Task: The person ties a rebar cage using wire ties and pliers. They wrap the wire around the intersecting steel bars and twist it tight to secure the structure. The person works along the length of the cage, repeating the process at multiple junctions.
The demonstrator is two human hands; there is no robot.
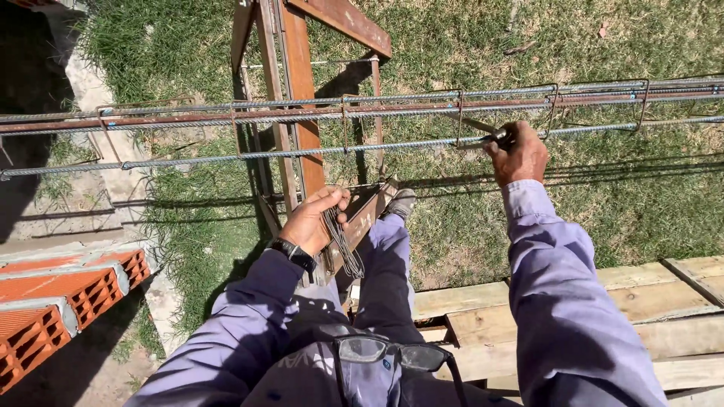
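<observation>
My left hand (313,220) is closed around a bundle of thin dark tie wires (343,245) that hangs down by my knee. My right hand (516,156) reaches forward and grips a metal tool (483,128) against the nearest bar of a long rebar cage (302,113). The cage runs left to right across the view, with ribbed bars and rectangular stirrups. It rests on a rusty steel trestle (298,90) standing on grass. I wear blue sleeves and a black wristwatch (290,251).
Hollow red bricks (68,294) are stacked at lower left beside a concrete strip. Wooden planks (664,309) lie at lower right. Safety glasses (377,350) hang at my chest. My shoe (402,202) rests on the trestle's brace.
</observation>
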